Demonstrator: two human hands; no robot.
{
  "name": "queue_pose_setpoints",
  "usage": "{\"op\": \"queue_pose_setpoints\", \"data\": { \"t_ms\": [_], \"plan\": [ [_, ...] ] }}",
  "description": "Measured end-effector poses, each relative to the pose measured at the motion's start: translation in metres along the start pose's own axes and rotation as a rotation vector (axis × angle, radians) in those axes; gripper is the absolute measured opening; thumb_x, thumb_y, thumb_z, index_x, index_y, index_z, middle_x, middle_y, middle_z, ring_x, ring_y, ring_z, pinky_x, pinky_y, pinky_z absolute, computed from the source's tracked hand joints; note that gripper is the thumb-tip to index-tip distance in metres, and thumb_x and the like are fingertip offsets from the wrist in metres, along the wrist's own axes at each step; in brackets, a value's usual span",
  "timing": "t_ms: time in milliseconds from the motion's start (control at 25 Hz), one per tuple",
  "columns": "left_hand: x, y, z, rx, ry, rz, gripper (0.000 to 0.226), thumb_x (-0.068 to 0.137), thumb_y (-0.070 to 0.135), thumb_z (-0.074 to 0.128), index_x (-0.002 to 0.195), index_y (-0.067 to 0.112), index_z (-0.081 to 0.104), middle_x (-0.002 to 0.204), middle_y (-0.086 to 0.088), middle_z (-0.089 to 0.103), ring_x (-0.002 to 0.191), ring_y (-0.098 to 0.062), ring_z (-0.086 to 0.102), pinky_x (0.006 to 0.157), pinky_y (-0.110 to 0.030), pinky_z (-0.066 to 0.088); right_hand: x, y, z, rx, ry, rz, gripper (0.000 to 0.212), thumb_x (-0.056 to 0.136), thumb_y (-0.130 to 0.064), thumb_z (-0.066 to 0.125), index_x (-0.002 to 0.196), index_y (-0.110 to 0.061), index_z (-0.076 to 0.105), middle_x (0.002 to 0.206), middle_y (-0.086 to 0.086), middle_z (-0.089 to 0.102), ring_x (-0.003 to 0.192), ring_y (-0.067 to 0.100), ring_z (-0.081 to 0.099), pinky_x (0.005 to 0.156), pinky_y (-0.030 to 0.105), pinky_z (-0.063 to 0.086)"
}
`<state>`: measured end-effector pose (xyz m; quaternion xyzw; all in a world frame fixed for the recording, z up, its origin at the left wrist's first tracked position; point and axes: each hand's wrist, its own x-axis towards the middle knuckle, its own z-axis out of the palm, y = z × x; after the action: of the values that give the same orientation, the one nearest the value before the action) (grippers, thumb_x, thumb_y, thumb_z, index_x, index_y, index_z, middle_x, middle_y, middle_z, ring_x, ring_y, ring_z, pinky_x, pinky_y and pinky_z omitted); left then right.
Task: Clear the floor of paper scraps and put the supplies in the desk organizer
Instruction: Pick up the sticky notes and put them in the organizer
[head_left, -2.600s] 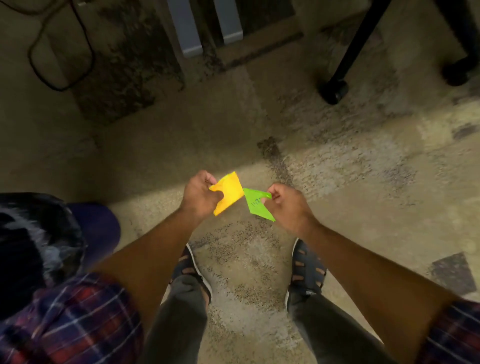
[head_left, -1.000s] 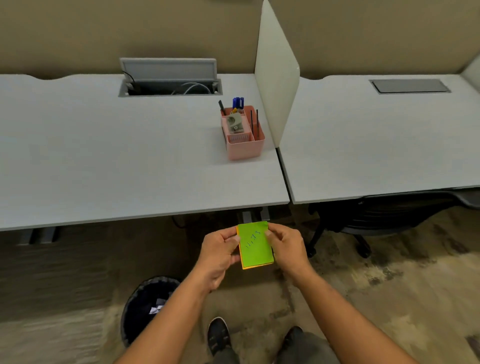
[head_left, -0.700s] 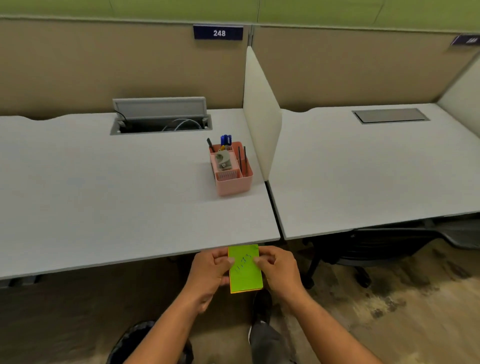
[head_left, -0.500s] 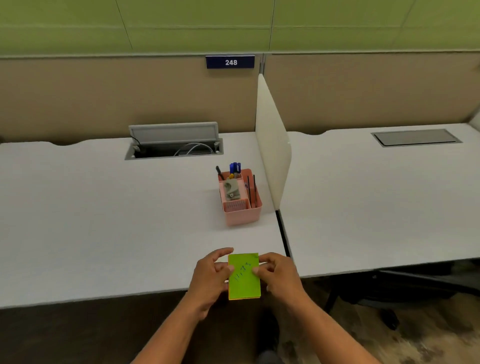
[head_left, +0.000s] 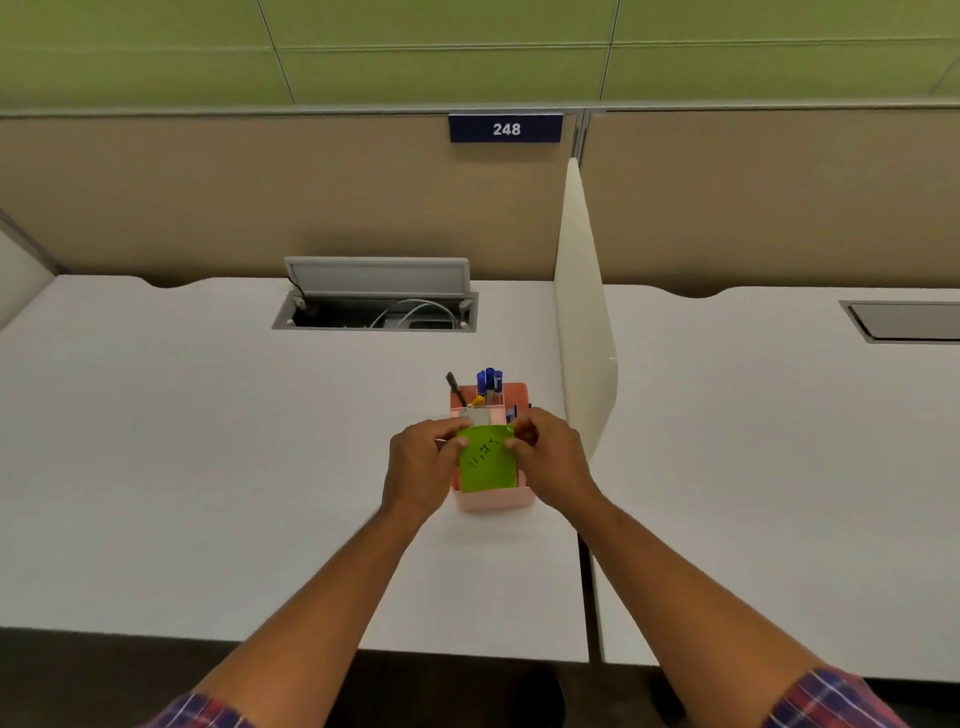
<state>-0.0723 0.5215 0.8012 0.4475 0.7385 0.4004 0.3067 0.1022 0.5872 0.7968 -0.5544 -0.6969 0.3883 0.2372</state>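
Both hands hold a small stack of sticky notes (head_left: 487, 459), green on top with dark scribbles, an orange edge showing at its right. My left hand (head_left: 423, 467) pinches its left edge and my right hand (head_left: 548, 457) pinches its right edge. The stack hovers directly over the front compartment of the pink desk organizer (head_left: 493, 500), which stands on the white desk (head_left: 208, 467). Blue pens (head_left: 489, 382) and a black pen (head_left: 455, 388) stick up from the organizer's back section. The organizer's middle is hidden behind the notes and my fingers.
A cream divider panel (head_left: 584, 332) stands just right of the organizer, separating a second white desk (head_left: 779, 467). An open cable hatch (head_left: 376, 301) with wires sits at the back. A closed hatch (head_left: 909, 322) lies far right. A "248" sign (head_left: 505, 128) hangs on the partition.
I rose from the floor with the orange and green notes, stacked them together, and carried the stack forward over the desk edge until it is above the pink organizer.
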Motion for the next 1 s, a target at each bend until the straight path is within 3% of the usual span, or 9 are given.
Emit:
{"op": "queue_pose_setpoints", "data": {
  "t_ms": [120, 280, 440, 520, 640, 760, 1000],
  "plan": [
    [0.022, -0.007, 0.002, 0.098, -0.023, 0.066, 0.026, 0.098, 0.011, 0.069, 0.123, 0.011, 0.078, 0.114, -0.010, 0.079, 0.103, -0.025, 0.075, 0.094, -0.044, 0.063, 0.020, 0.004, 0.011, -0.059, -0.007, 0.032, 0.019, 0.094, -0.017, 0.069, 0.086, -0.029, 0.056, 0.084, -0.011, 0.063, 0.077, 0.005, 0.062, 0.061, 0.017, 0.047],
    [0.029, -0.025, 0.002, 0.243, -0.084, 0.103, 0.027, 0.098, 0.014, 0.069, 0.124, 0.014, 0.078, 0.120, -0.007, 0.080, 0.110, -0.020, 0.074, 0.098, -0.031, 0.059, 0.021, 0.017, 0.030, -0.158, -0.046, 0.093, 0.021, 0.096, -0.018, 0.067, 0.086, -0.030, 0.053, 0.087, -0.008, 0.066, 0.081, 0.010, 0.067, 0.060, 0.019, 0.054],
    [0.026, -0.048, 0.005, 0.367, -0.214, 0.078, 0.028, 0.102, 0.024, 0.064, 0.127, 0.020, 0.076, 0.125, -0.004, 0.078, 0.114, -0.019, 0.073, 0.095, -0.030, 0.061, 0.009, 0.033, 0.047, -0.278, -0.118, 0.107, 0.008, 0.100, -0.018, 0.058, 0.103, -0.025, 0.060, 0.100, -0.003, 0.070, 0.092, 0.017, 0.070, 0.070, 0.025, 0.060],
    [0.025, -0.056, 0.010, 0.417, -0.257, 0.050, 0.030, 0.103, 0.026, 0.062, 0.130, 0.021, 0.075, 0.127, -0.004, 0.077, 0.114, -0.021, 0.072, 0.097, -0.032, 0.060, 0.001, 0.037, 0.053, -0.327, -0.135, 0.098, 0.012, 0.103, -0.021, 0.054, 0.109, -0.026, 0.062, 0.103, -0.001, 0.071, 0.097, 0.020, 0.072, 0.077, 0.025, 0.061],
    [0.025, -0.063, 0.018, 0.513, -0.262, 0.012, 0.033, 0.102, 0.034, 0.062, 0.130, 0.021, 0.074, 0.125, -0.004, 0.076, 0.111, -0.022, 0.071, 0.098, -0.031, 0.059, -0.003, 0.039, 0.061, -0.383, -0.148, 0.067, 0.025, 0.103, -0.029, 0.057, 0.124, -0.021, 0.069, 0.125, 0.004, 0.071, 0.116, 0.026, 0.069, 0.101, 0.037, 0.058],
    [0.024, -0.067, 0.023, 0.541, -0.245, -0.025, 0.032, 0.100, 0.037, 0.064, 0.126, 0.019, 0.072, 0.122, -0.002, 0.074, 0.109, -0.022, 0.072, 0.094, -0.031, 0.061, -0.004, 0.034, 0.067, -0.424, -0.182, 0.044, 0.035, 0.102, -0.029, 0.060, 0.135, -0.021, 0.065, 0.136, 0.006, 0.066, 0.126, 0.028, 0.064, 0.107, 0.041, 0.054],
    [0.023, -0.064, 0.025, 0.596, -0.216, 0.036, 0.032, 0.100, 0.039, 0.064, 0.127, 0.024, 0.069, 0.121, 0.002, 0.069, 0.104, -0.018, 0.071, 0.085, -0.026, 0.059, 0.000, 0.031, 0.064, -0.382, -0.125, 0.089, 0.021, 0.103, -0.026, 0.059, 0.119, -0.017, 0.067, 0.129, 0.007, 0.067, 0.122, 0.026, 0.065, 0.105, 0.035, 0.054]
  ]
}}
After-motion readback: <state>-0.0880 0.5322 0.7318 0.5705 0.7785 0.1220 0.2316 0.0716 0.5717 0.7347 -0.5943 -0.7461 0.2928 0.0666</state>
